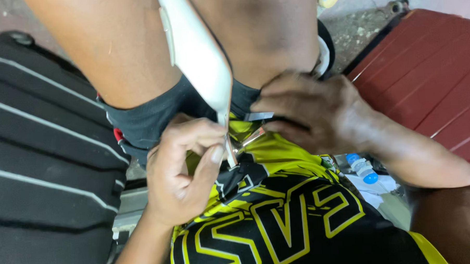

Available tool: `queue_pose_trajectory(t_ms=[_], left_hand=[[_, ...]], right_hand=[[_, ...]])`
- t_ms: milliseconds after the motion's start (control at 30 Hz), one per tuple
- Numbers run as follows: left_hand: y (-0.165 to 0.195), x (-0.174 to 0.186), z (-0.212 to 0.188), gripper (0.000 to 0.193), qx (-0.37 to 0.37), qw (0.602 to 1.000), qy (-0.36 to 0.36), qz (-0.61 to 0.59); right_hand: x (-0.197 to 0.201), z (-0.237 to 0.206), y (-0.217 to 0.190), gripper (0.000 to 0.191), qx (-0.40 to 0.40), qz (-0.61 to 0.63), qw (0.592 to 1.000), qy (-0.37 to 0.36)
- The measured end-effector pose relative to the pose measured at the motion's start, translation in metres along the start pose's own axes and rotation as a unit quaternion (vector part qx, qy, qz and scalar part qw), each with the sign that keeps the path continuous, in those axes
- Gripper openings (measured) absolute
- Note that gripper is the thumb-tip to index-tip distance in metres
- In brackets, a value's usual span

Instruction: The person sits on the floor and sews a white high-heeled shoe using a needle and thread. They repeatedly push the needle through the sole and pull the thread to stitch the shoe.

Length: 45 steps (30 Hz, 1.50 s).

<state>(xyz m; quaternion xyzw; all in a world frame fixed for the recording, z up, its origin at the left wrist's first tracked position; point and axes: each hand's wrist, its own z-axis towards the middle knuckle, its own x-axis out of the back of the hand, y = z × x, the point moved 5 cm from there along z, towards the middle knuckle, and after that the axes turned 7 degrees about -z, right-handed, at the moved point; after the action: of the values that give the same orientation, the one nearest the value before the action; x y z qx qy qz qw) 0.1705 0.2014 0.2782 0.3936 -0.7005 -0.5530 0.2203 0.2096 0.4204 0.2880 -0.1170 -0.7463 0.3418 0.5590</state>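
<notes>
Head view looks down at your lap, where a long white tapered piece (198, 50) lies between your knees, its narrow end pointing at your yellow and black shirt (279, 219). Your left hand (181, 170) is just below that narrow end, thumb and forefinger pinched on a thin metal strip (230, 148) that hangs from the tip. Your right hand (312, 113) is to the right of the white piece, fingers curled and gripping a small flat grey metal part (259, 116) next to the tip. Further right of the white piece stands a red suitcase (431, 73), and to its left a black ribbed case (43, 154).
</notes>
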Motion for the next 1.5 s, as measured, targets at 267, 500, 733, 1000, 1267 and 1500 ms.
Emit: queue_pose_trajectory(t_ms=[267, 500, 733, 1000, 1267, 1500], left_hand=[[-0.016, 0.003, -0.008, 0.041, 0.118, 0.957, -0.033, -0.261], [-0.007, 0.001, 0.001, 0.045, 0.079, 0.984, -0.023, -0.156], [-0.007, 0.0, 0.008, 0.041, 0.139, 0.974, 0.019, -0.177], [0.005, -0.007, 0.015, 0.04, 0.093, 0.985, -0.02, -0.144], [0.003, -0.004, 0.02, 0.037, 0.11, 0.977, -0.005, -0.184], [0.005, -0.007, 0.02, 0.039, 0.112, 0.983, -0.02, -0.142]], right_hand=[[0.01, -0.027, 0.013, 0.017, -0.084, -0.035, 0.993, -0.07], [0.03, -0.019, 0.013, 0.013, -0.186, 0.238, 0.953, 0.03], [0.001, -0.001, -0.014, 0.027, -0.062, 0.101, 0.993, -0.003], [0.014, -0.011, 0.005, 0.013, -0.109, 0.137, 0.977, -0.121], [0.009, 0.003, -0.013, 0.04, -0.043, 0.044, 0.998, -0.006], [0.006, -0.005, 0.0, 0.026, -0.111, 0.167, 0.977, -0.075]])
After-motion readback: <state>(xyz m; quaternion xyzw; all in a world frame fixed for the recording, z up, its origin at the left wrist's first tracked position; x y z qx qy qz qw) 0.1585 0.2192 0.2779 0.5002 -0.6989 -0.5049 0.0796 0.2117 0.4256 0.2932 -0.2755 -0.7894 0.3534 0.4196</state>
